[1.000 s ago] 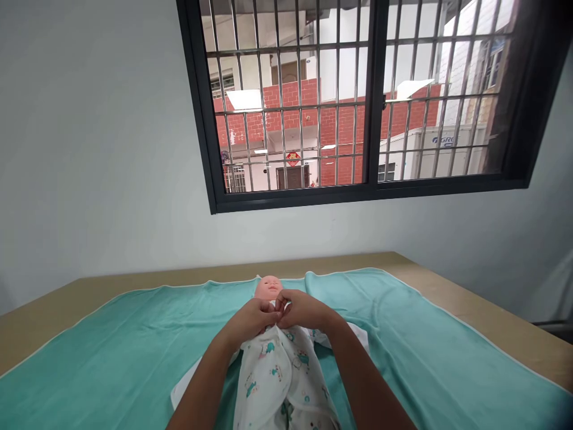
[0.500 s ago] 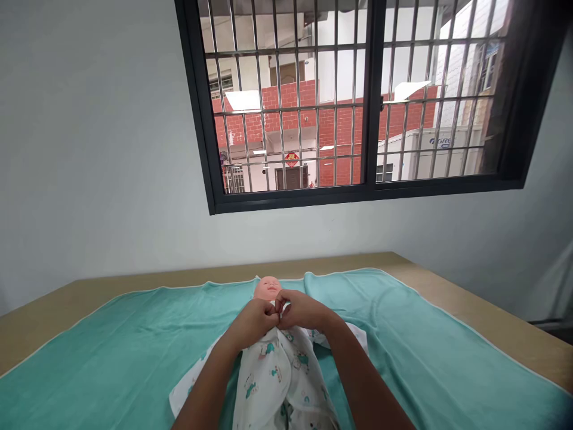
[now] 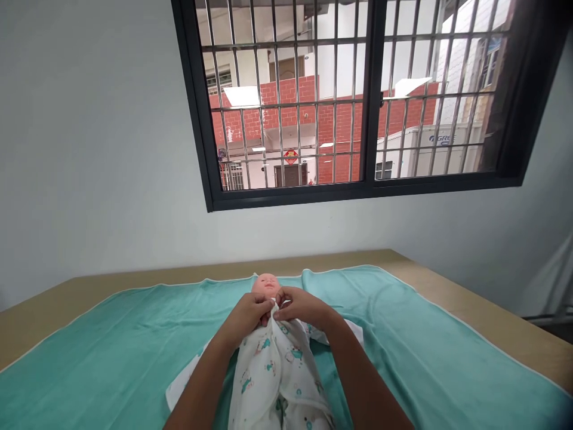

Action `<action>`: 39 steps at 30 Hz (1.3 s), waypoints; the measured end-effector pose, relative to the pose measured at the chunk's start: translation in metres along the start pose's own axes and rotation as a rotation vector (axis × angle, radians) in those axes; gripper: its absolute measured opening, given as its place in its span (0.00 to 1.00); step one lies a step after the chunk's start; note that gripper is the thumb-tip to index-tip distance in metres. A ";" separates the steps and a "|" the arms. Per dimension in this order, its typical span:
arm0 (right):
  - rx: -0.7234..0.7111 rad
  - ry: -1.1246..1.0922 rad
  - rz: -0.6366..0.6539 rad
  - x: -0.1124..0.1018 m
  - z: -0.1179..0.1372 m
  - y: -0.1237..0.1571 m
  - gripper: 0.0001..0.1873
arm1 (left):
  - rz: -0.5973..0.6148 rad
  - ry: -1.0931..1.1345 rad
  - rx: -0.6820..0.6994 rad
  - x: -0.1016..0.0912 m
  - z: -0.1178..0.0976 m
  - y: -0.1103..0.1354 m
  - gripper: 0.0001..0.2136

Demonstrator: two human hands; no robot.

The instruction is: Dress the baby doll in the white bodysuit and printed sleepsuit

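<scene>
A baby doll [image 3: 267, 284] lies on its back, its head toward the wall. It wears white baby clothes [image 3: 259, 382] printed with small green figures, the sleeves spread to both sides. At the neckline my left hand [image 3: 250, 315] is closed on the edge of the garment. My right hand [image 3: 299, 306] pinches the same front opening just beside it, thumb and fingers together. A fold of cloth stands up between the two hands. The fastening under my fingertips is too small to make out.
A green blanket [image 3: 147, 358] with a pale edge lies beneath the doll on a wooden table [image 3: 349, 257]. Behind it stands a white wall [image 3: 111, 149] with a dark-framed, barred window [image 3: 286, 196].
My hands have drawn slightly apart at the neckline, and the garment's front edge is now raised in a fold between them. The view has shifted a little.
</scene>
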State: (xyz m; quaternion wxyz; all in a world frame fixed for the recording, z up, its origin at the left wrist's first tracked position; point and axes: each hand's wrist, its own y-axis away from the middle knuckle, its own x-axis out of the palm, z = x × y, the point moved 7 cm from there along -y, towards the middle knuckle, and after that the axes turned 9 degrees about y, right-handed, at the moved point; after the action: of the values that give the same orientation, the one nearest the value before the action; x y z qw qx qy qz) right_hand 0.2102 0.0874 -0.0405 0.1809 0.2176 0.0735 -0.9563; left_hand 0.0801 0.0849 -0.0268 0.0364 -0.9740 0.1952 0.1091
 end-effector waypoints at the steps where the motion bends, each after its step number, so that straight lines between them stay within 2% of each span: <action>1: -0.007 -0.040 0.010 0.001 -0.002 0.000 0.16 | 0.001 0.025 -0.008 0.000 0.002 -0.001 0.17; 7: -0.049 -0.170 0.077 0.006 -0.005 0.003 0.17 | 0.035 0.049 0.005 0.000 0.008 -0.004 0.16; 12: -0.026 -0.200 0.064 0.006 -0.007 0.003 0.16 | 0.085 0.077 0.006 0.003 0.000 0.004 0.17; 18: -0.038 -0.339 0.103 0.009 -0.011 -0.001 0.15 | 0.078 0.008 -0.017 0.006 -0.003 0.005 0.16; 26: -0.044 -0.461 0.123 0.010 -0.018 0.000 0.16 | 0.107 -0.007 0.051 0.009 -0.004 0.004 0.18; 35: -0.047 -0.551 0.148 0.011 -0.010 0.007 0.18 | 0.062 0.020 0.031 0.004 0.008 -0.004 0.15; 39: -0.055 -0.510 0.143 0.013 -0.011 0.006 0.17 | -0.049 -0.111 0.059 0.003 0.010 -0.008 0.13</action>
State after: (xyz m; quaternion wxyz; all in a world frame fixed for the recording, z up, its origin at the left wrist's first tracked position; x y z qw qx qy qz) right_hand 0.2060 0.0806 -0.0568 0.2668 -0.0306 0.0360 -0.9626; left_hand 0.0844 0.0921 -0.0366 0.0787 -0.9695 0.1720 0.1562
